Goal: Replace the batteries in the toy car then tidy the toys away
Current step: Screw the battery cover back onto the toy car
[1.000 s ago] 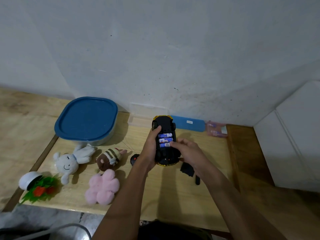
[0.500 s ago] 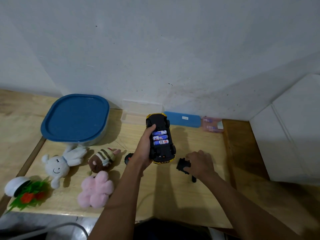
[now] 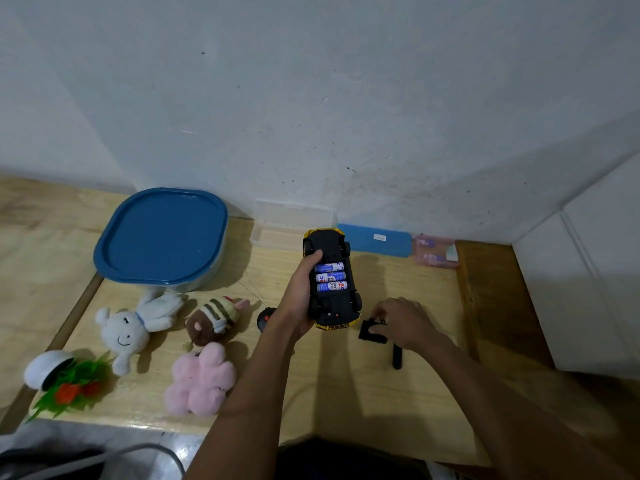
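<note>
One pale wooden tabletop (image 3: 346,393). One rounded blue-lidded container (image 3: 161,237), back left. Three fuzzy plush toys (image 3: 128,327), left. One glossy toy car (image 3: 337,308), belly up above the tabletop, in the left hand (image 3: 301,299), fingers curled round its side; three blue cylindrical batteries (image 3: 330,277) seated inside. Right hand (image 3: 405,323) fingers pinching one flat black cover (image 3: 370,332); black tool (image 3: 397,356) beneath, half hidden.

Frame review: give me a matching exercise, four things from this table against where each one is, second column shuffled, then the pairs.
Things:
1. toy car
2. black cover
3. pink plush
4. blue-lidded box

Places:
A. at the back left of the table
B. upside down in the left hand
C. on the table, gripped by the right hand
D. near the table's front edge

Pairs: 1-B, 2-C, 3-D, 4-A
</note>
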### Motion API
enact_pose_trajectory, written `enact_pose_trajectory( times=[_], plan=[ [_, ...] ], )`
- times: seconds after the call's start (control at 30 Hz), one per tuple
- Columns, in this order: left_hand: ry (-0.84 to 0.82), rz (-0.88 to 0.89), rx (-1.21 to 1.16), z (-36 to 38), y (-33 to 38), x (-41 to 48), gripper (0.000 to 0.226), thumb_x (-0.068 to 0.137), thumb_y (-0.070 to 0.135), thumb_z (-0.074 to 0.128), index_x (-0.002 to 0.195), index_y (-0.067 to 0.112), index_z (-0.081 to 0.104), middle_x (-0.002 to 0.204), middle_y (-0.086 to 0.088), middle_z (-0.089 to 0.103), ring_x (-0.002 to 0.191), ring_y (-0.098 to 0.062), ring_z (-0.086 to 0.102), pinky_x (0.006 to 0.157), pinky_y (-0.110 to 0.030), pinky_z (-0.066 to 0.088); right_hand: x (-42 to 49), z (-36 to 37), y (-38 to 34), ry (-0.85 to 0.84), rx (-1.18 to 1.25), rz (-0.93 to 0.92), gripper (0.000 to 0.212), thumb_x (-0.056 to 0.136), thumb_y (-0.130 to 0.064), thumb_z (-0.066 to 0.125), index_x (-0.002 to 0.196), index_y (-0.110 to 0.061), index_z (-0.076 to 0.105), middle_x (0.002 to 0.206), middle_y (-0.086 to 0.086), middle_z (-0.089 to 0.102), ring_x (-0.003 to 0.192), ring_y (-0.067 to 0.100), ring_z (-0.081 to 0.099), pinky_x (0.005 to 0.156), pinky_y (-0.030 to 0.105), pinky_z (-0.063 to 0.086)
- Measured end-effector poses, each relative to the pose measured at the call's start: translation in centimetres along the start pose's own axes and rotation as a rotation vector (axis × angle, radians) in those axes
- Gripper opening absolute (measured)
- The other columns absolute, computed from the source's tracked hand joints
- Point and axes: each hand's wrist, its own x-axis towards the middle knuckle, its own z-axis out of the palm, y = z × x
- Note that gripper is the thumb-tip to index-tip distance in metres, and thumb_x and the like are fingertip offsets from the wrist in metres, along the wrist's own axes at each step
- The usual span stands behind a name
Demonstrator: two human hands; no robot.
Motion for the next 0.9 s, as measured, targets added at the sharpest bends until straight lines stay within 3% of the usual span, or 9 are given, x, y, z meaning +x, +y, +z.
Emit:
enact_pose_trajectory(
  times=[0.13,0.23,0.37,0.43,0.53,0.7,0.9],
  plan=[
    [0.000,0.012,-0.013,-0.1,0.2,-0.1,0.035,0.094,0.037,0.051,0.105,0.008,0.066,0.085,-0.010,0.071,0.074,-0.025,0.067,0.081,-0.042,0.053,-0.7,-1.5,-0.4,-0.041,0.345,0.022,0.016,0.086,-0.033,0.071,0.100,-0.025,0.068,0.096,-0.008,0.069,0.087,0.010,0.063,0.082,0.030,0.052],
    [0.002,0.012,-0.009,-0.3,0.5,-0.5,0.034,0.095,0.037,0.050,0.102,0.008,0.067,0.084,-0.009,0.071,0.073,-0.025,0.066,0.082,-0.042,0.052,-1.6,-5.1,-1.4,0.011,0.579,0.052,0.024,0.085,-0.030,0.073,0.107,-0.021,0.068,0.096,-0.004,0.069,0.087,0.007,0.064,0.070,0.023,0.049],
    [-0.012,-0.004,0.026,-0.6,0.7,-1.1,0.039,0.093,0.040,0.050,0.106,0.007,0.066,0.086,-0.012,0.071,0.076,-0.028,0.066,0.081,-0.043,0.052,-3.8,-10.8,-3.9,0.203,0.877,-0.030,0.024,0.083,-0.030,0.074,0.104,-0.025,0.064,0.095,-0.010,0.071,0.088,0.001,0.066,0.070,0.016,0.047],
    [-0.026,-0.009,0.049,-0.7,0.8,-1.5,0.041,0.094,0.041,0.049,0.109,0.006,0.065,0.088,-0.013,0.070,0.077,-0.028,0.066,0.079,-0.041,0.053,-4.4,-12.7,-5.5,0.214,0.975,-0.102,0.022,0.080,-0.026,0.077,0.099,-0.021,0.069,0.092,-0.005,0.074,0.088,0.005,0.070,0.074,0.017,0.052],
    [-0.049,-0.008,0.100,-0.4,0.9,-2.2,0.045,0.096,0.042,0.046,0.115,0.006,0.063,0.089,-0.013,0.071,0.077,-0.027,0.066,0.074,-0.037,0.055,-4.3,-13.6,-7.8,0.150,0.944,-0.221,0.025,0.070,-0.031,0.081,0.091,-0.022,0.073,0.091,-0.001,0.076,0.092,0.013,0.071,0.082,0.026,0.055],
    [-0.079,-0.013,0.156,-0.1,0.8,-3.0,0.047,0.096,0.045,0.044,0.117,0.009,0.065,0.091,-0.011,0.071,0.076,-0.025,0.067,0.069,-0.034,0.054,-3.5,-12.6,-10.0,0.104,0.795,-0.295,0.013,0.076,-0.026,0.081,0.088,-0.029,0.074,0.087,-0.005,0.076,0.086,0.008,0.070,0.079,0.019,0.055],
    [-0.099,-0.006,0.148,0.0,0.8,-3.5,0.047,0.095,0.048,0.044,0.116,0.012,0.067,0.094,-0.012,0.070,0.077,-0.026,0.067,0.067,-0.033,0.056,-3.5,-11.6,-10.6,0.099,0.724,-0.290,0.012,0.079,-0.028,0.078,0.090,-0.030,0.073,0.075,-0.018,0.070,0.067,-0.010,0.060,0.061,0.006,0.043]
  ],
)
